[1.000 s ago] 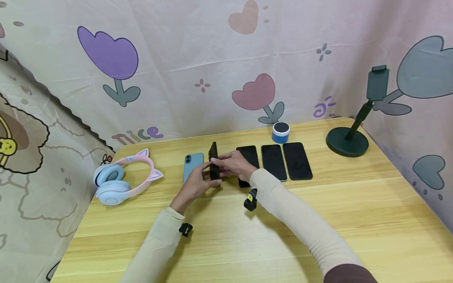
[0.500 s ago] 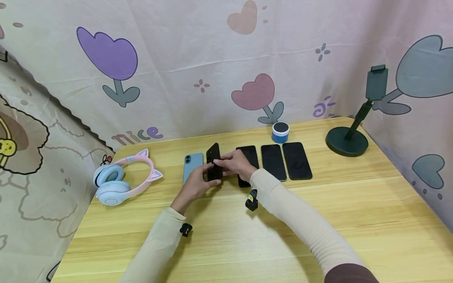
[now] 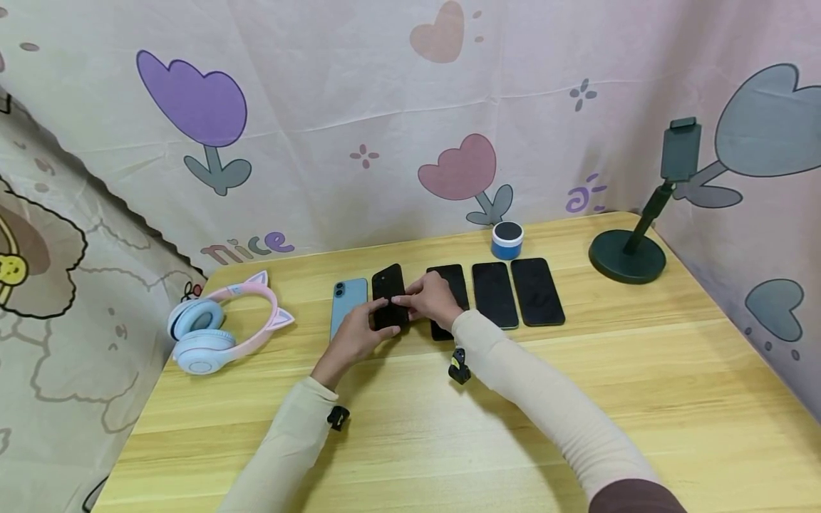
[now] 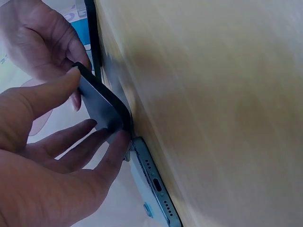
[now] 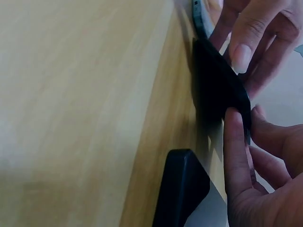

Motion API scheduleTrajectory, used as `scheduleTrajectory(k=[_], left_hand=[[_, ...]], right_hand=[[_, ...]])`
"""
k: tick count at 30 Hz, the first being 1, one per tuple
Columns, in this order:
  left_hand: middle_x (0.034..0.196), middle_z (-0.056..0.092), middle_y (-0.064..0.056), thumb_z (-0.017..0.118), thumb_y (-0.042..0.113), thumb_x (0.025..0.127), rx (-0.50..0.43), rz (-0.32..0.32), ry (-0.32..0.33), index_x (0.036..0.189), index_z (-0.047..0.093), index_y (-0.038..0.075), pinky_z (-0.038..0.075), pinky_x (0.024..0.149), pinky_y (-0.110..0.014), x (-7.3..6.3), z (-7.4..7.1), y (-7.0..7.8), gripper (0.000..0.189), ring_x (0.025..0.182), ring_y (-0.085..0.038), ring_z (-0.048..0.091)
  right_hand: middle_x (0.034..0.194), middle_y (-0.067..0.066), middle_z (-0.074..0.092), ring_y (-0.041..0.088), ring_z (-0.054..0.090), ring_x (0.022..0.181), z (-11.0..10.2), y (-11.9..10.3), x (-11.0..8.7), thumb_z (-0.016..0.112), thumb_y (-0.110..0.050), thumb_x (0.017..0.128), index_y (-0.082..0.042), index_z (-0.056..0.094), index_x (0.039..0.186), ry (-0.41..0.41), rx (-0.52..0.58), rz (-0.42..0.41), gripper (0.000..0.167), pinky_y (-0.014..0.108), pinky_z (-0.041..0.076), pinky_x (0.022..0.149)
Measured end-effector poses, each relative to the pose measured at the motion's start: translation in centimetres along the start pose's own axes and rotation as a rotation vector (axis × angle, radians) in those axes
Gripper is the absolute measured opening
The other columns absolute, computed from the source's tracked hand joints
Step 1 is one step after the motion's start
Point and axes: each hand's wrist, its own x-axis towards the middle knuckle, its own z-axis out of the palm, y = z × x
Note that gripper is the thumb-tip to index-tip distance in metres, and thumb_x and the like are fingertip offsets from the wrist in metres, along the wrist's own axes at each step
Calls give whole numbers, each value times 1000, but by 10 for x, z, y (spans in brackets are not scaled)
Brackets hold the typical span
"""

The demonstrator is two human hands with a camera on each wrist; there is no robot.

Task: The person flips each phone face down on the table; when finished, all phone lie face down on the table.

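Head | hands [image 3: 355, 333] [image 3: 437, 298] partly cover held black phone [image 3: 388, 283] | blue phone [image 3: 345, 302] partly hidden

The left hand [image 3: 355, 333] is positioned at the left, near side of the tilted black phone [image 3: 389, 282]; thumb and fingers are spread apart and bent, gripping it by its edges. The right hand [image 3: 436, 299] is positioned at the right of the phone and pinches it between thumb and fingers. The pale-sleeved left forearm [image 3: 282, 438] extends to the phone from near left; the pale-sleeved right forearm [image 3: 539, 392] extends diagonally from near right.
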Motion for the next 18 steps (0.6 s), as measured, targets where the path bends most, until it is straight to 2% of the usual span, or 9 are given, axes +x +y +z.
scheduleTrajectory(k=[7, 14, 18], left_hand=[[151, 45, -23, 77, 21, 93, 14, -5, -5, 149, 48, 1, 38, 110, -56, -1, 1, 0, 67, 142, -40, 37], [152, 46, -22, 76, 20, 93, 5, -15, -7, 149, 48, 1, 41, 108, -55, -1, 2, -1, 66, 142, -40, 39], [151, 47, -21, 76, 21, 94, -11, -23, 1, 149, 48, 1, 41, 109, -54, -1, 1, -2, 65, 141, -38, 40]], right_hand=[[96, 19, 75, 22, 73, 65, 0, 2, -2, 79, -15, 90, 2, 78, 105, 15, -109, -49, 23, 33, 61, 64], [75, 6, 74, 15, 71, 60, 1, 3, 0, 78, -19, 92, -3, 81, 91, 9, -317, -75, 17, 33, 59, 77], [68, 2, 72, 13, 69, 57, 2, 2, 1, 78, -21, 92, -5, 81, 82, 18, -394, -76, 18, 33, 59, 73]])
